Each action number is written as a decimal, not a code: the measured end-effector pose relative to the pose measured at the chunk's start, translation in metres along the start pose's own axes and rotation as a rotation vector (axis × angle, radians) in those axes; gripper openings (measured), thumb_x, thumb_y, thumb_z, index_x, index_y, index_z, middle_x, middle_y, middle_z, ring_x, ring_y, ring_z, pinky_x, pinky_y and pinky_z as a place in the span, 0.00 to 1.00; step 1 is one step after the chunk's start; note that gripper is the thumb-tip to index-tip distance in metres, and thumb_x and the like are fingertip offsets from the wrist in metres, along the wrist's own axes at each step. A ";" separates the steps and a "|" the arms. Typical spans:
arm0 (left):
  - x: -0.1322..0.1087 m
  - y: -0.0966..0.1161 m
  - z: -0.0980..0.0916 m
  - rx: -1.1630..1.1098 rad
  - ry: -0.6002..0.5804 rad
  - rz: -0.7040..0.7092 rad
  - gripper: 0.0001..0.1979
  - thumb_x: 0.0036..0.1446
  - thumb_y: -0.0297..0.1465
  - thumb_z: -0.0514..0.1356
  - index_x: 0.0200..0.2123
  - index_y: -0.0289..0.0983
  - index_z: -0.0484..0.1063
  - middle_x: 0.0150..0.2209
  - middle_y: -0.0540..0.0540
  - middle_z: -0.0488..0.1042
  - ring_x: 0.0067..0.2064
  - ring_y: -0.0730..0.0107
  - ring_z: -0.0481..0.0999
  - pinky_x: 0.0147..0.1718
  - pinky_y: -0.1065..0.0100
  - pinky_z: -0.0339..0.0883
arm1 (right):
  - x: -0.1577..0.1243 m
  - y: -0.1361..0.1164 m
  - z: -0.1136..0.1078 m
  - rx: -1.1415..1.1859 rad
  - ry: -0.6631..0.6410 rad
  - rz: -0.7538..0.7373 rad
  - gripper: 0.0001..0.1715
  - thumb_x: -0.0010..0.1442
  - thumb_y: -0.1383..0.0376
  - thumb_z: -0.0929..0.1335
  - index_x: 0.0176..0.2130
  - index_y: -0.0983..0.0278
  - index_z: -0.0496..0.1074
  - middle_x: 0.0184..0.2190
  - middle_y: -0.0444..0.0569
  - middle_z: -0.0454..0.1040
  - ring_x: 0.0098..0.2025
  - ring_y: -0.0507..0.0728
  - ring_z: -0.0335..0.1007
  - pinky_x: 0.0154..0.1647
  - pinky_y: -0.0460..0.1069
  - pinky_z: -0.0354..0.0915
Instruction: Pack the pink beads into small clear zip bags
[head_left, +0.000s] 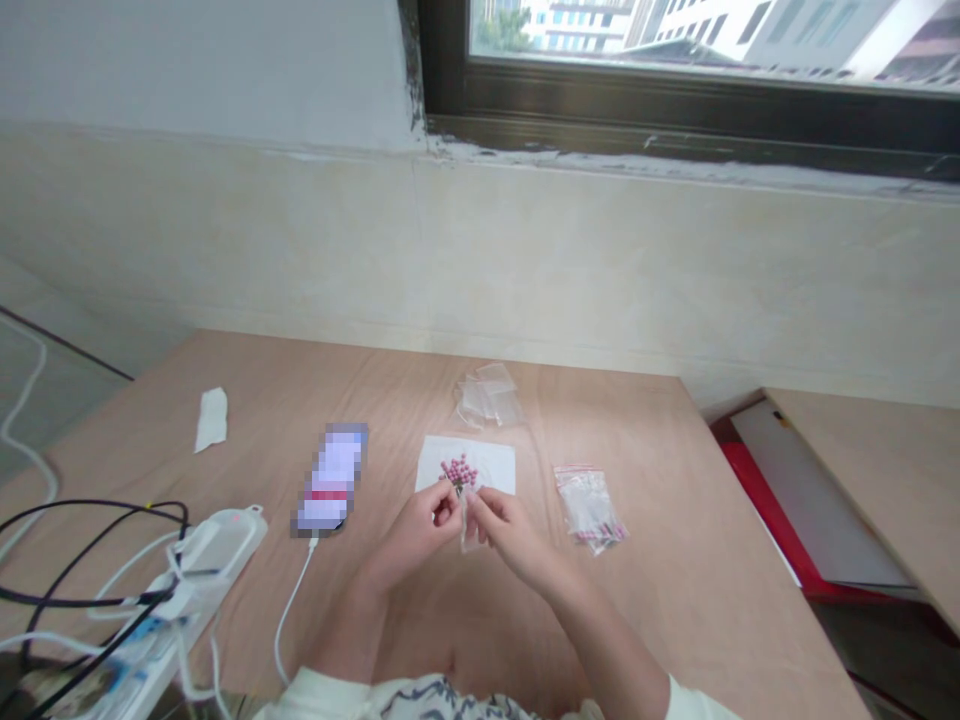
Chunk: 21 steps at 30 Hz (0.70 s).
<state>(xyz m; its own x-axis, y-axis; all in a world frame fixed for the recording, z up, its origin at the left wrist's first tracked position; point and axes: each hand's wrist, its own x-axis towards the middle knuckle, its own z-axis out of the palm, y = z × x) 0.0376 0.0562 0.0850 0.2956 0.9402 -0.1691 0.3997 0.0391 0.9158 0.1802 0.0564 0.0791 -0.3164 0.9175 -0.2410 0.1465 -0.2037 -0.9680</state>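
My left hand point(429, 522) is closed in a pinch at the front edge of a white sheet of paper point(429, 456). What its fingertips hold, if anything, is too small to make out. Close beside it, my right hand point(508, 522) pinches a small clear plastic bag point(470, 538), which hangs below the fingertips. Just beyond both hands, a cluster of small pink round-headed pieces point(459, 468) lies on the paper; their lower ends are partly hidden by my fingers.
Several clear bags point(491, 395) lie behind the paper. To the right is a filled zip bag point(589, 507) with pink bits. A phone point(332, 480) on a charging cable, a white scrap point(211, 418) and a power strip point(202, 575) with tangled cables occupy the left.
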 end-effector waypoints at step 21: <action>-0.004 -0.001 -0.001 0.072 0.057 0.059 0.21 0.45 0.24 0.51 0.46 0.38 0.58 0.39 0.46 0.65 0.38 0.69 0.66 0.39 0.67 0.61 | -0.003 -0.002 0.015 -0.188 0.115 -0.059 0.09 0.45 0.70 0.60 0.16 0.64 0.56 0.14 0.39 0.56 0.19 0.47 0.50 0.19 0.43 0.47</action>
<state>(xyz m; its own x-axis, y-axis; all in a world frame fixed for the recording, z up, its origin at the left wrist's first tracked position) 0.0349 0.0530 0.0855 0.2718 0.9579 -0.0925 0.4445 -0.0397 0.8949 0.1674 0.0486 0.0804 -0.2224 0.9610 -0.1644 0.3066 -0.0911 -0.9475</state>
